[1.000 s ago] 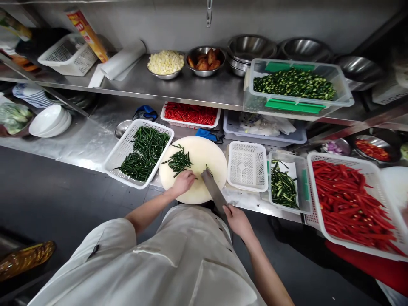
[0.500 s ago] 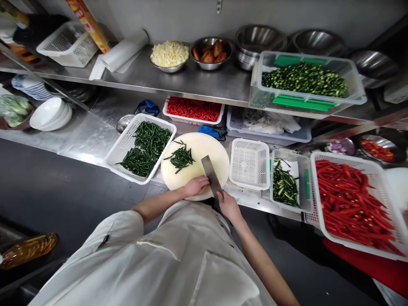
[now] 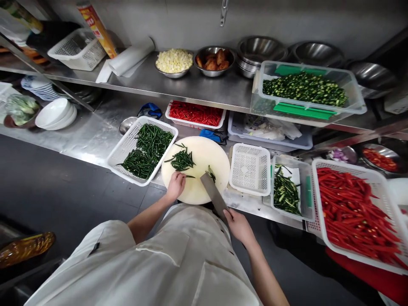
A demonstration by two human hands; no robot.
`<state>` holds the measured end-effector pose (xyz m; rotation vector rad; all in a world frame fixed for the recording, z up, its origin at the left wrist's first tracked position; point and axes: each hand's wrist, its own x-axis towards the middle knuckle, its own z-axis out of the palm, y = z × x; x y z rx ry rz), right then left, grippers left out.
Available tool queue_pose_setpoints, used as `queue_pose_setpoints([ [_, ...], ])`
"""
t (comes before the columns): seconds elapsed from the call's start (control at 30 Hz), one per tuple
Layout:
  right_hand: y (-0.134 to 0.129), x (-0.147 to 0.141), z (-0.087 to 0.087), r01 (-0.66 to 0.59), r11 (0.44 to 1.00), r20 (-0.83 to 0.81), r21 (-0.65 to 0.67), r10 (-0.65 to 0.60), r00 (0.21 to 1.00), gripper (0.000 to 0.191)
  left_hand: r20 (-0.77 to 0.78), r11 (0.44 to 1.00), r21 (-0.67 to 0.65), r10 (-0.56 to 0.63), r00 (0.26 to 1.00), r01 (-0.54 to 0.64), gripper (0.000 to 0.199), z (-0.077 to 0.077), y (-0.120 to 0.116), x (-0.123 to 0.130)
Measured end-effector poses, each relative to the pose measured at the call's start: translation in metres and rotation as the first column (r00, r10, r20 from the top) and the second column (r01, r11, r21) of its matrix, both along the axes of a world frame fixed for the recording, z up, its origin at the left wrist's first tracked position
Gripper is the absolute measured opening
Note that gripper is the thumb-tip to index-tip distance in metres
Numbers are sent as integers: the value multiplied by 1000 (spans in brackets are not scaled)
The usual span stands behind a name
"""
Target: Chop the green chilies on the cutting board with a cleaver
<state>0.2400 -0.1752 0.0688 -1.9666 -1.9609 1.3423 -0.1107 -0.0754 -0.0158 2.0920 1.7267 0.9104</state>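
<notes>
On the round cutting board [image 3: 199, 193], a small pile of thin green chili peppers [image 3: 182, 160] lies at the upper left. My left hand [image 3: 176, 186] is over the board's left edge, fingers closed on a green chili [image 3: 190, 176] whose end sticks out to the right. The handle of a cleaver [image 3: 213, 190] is gripped in my right hand [image 3: 237, 225]; its blade slants over the board's right side. Close to the blade tip lie a few green chili pieces [image 3: 211, 173]. Left of the board stands a white basket [image 3: 112, 159] full of green chilies.
To the right are a white basket [image 3: 250, 168], a clear bin of sliced green chilies [image 3: 287, 191] and a large basket of red chilies [image 3: 357, 208]. Above runs a steel shelf [image 3: 204, 91] with bowls and a bin of chopped greens [image 3: 304, 89]. Red chilies [image 3: 195, 114] sit beneath it.
My left hand has moved left, away from the blade, and now holds a chili. The cleaver has shifted slightly down and right, with chili pieces now showing beside its tip.
</notes>
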Motion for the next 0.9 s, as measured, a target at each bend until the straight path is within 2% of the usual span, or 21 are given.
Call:
queue_pose_setpoints([
  [0.1,12,-9,7,0,999,172,36,-6,985,43,7,960,-17,-279,960,279,22,-7,3,33],
  [0.17,18,-16,17,-42,998,242,45,30,970,42,-4,885,-41,-465,885,464,25,-10,8,53],
  [0.23,19,-19,27,-82,996,286,46,66,956,40,-9,819,-58,-573,820,571,27,-11,12,67],
  [0.3,15,-14,35,-103,994,302,33,88,949,40,-5,796,-60,-603,798,602,28,-12,15,73],
  [0.37,9,-6,37,-109,994,280,19,99,955,41,7,798,-57,-601,799,600,28,-12,15,73],
  [0.47,8,-8,27,-124,992,253,17,116,961,39,24,803,-65,-593,805,593,27,-12,15,71],
  [0.57,28,-33,11,-95,994,268,53,77,960,39,44,798,-80,-596,802,597,27,-9,17,73],
  [0.67,57,-57,2,-30,996,213,90,10,977,39,46,761,-79,-642,765,644,25,-2,21,71],
  [0.73,66,-62,3,-4,993,166,120,-16,986,40,14,780,-63,-623,782,623,23,4,23,62],
  [0.77,65,-60,5,7,990,146,138,-27,989,40,-7,823,-47,-568,823,567,23,7,23,54],
  [0.83,51,-51,9,15,987,104,161,-32,994,39,-37,939,-9,-343,939,343,22,12,22,33],
  [0.9,29,-38,14,-24,991,50,128,17,999,39,-61,996,5,-92,994,93,25,15,19,8],
])
